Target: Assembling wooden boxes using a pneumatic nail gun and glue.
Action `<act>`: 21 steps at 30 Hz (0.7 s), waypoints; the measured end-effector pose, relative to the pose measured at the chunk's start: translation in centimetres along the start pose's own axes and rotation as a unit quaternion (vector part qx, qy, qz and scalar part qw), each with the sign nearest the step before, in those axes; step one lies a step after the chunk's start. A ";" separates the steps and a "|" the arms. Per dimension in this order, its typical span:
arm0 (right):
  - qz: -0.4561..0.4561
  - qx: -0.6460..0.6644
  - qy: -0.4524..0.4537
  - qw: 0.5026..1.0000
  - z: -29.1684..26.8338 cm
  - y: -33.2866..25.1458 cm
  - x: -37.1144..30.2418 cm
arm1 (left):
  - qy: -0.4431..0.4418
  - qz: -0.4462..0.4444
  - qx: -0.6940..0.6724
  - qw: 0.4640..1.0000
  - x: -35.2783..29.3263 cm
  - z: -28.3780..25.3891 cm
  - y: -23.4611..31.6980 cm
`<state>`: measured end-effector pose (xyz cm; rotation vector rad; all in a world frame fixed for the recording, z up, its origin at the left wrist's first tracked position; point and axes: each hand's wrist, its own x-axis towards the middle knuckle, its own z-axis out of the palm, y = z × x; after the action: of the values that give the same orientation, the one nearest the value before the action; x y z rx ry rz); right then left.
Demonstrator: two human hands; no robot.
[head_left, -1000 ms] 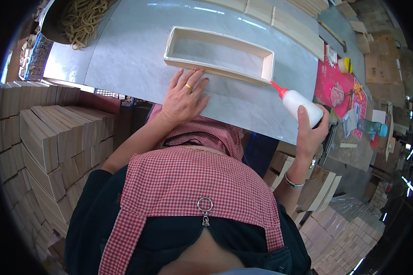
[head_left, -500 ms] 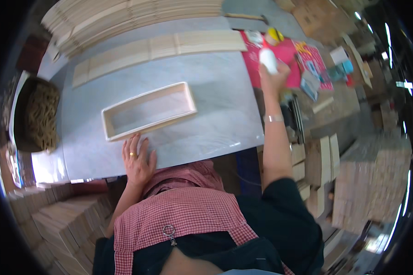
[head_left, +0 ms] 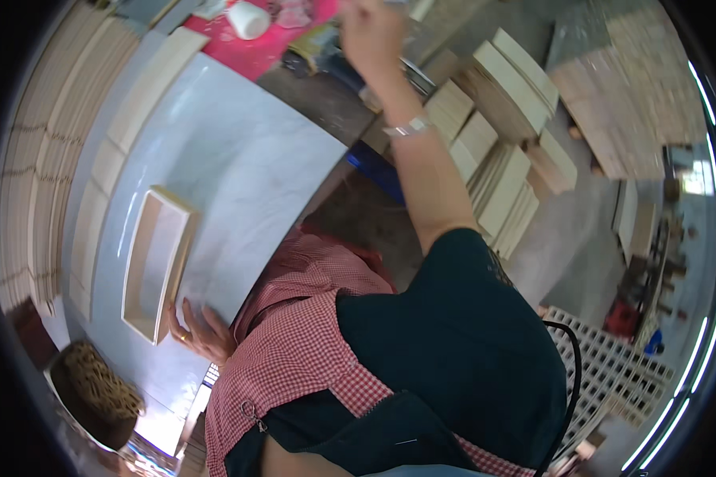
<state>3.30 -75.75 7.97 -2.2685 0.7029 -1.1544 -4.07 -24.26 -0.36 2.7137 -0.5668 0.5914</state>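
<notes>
Two hands split: left hand [head_left: 203,332] flat, fingers apart on surface [head_left: 239,167] beside wood tray [head_left: 157,262], right hand [head_left: 371,30] up top, grip unclear, so we keep tray pinned.

apron [head_left: 310,350] red-white check | tabletop [head_left: 239,167] pale grey marbled | tray [head_left: 157,262] cream

table [head_left: 239,159]: pale marble | on it: open wooden box [head_left: 157,262], wood slats [head_left: 115,151], pink sheet [head_left: 254,48]
</notes>
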 end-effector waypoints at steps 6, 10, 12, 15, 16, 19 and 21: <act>0.206 -0.295 0.191 0.913 -23.9 16.4 -14.7 | -0.009 0.021 0.041 0.999 -0.1 0.3 -1.1; 0.421 -0.375 0.089 0.821 -28.9 20.3 -24.5 | -0.023 -0.004 0.030 0.999 -0.7 0.4 -2.1; 0.501 -0.417 0.003 0.758 -28.8 20.0 -26.7 | -0.024 -0.016 0.029 0.999 -0.8 0.5 -2.2; 0.502 -0.453 -0.040 0.736 -28.0 20.9 -29.2 | -0.031 0.003 0.020 0.999 -0.4 0.9 -2.0; 0.497 -0.464 -0.056 0.731 -27.5 21.3 -29.4 | -0.031 0.004 0.019 0.999 -0.4 1.0 -1.9; 0.501 -0.432 -0.011 0.750 -28.3 22.5 -30.4 | -0.030 0.015 0.004 0.999 0.1 0.7 -1.3; 0.495 -0.393 0.020 0.774 -28.8 23.0 -29.6 | -0.028 0.011 -0.001 1.000 -0.3 0.1 -1.4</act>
<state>-40.77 -79.52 -8.66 -1.8225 2.3587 -0.3635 -3.66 -23.01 -0.89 2.7329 -0.6122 0.5217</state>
